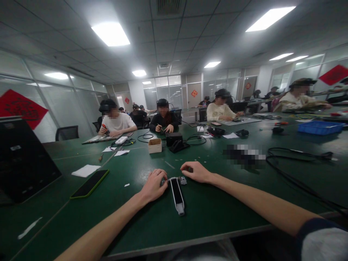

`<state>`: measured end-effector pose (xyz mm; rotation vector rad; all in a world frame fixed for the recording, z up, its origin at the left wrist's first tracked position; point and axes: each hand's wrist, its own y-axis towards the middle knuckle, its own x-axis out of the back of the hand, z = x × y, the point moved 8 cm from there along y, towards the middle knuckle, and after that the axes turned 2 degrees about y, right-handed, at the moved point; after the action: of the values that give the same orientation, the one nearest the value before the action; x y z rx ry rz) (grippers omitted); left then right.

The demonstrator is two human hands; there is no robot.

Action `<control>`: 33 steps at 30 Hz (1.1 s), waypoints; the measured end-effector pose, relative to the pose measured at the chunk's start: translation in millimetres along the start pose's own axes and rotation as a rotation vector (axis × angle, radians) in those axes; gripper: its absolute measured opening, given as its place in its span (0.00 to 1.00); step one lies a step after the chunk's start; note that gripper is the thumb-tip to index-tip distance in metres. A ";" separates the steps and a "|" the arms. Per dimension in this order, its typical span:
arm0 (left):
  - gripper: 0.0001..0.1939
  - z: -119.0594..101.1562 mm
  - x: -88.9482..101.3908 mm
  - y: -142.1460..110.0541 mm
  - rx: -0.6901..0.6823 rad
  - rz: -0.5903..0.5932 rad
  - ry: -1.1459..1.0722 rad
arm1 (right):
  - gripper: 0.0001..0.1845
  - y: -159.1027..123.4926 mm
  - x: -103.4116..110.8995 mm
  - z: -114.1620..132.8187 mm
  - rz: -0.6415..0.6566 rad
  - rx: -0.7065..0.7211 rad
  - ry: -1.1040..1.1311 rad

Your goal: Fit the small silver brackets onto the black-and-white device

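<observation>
A long, narrow device [177, 194] with a black face and a pale frame lies on the green table before me, its grey tip towards me. At its far end sit small metal-looking pieces [183, 180], too small to make out. My left hand [155, 184], with a ring on one finger, is curled beside the device's upper left end. Its thumb and fingertips are close together, and what they pinch, if anything, is hidden. To the upper right of the device rests my right hand [197, 172], loosely bent, with a gap between thumb and forefinger and nothing visible in it.
A green-edged phone [90, 183] and white paper [86, 170] lie left, near a black computer case [25, 163]. Ahead stand a small open box [154, 146] and a black stand [175, 142]. Black cables [296, 175] and a blue tray [320, 128] are right. Several people sit opposite.
</observation>
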<state>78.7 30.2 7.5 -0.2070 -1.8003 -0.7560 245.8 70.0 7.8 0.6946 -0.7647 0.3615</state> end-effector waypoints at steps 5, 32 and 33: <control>0.06 0.3 4.7 -0.7 0.018 -0.015 -0.005 | 0.16 9.7 37.7 -68.2 -0.117 -0.197 -0.434; 0.07 -23.7 14.6 -5.0 -0.169 -0.175 -0.041 | 0.07 -1.7 -17.1 59.2 -0.046 0.020 0.180; 0.06 -25.2 14.2 -5.7 -0.181 -0.172 -0.044 | 0.06 -2.7 -18.3 61.9 -0.041 0.015 0.213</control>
<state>90.6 7.9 22.6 -0.1903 -1.8069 -1.0460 203.5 24.5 25.2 0.6724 -0.5455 0.3972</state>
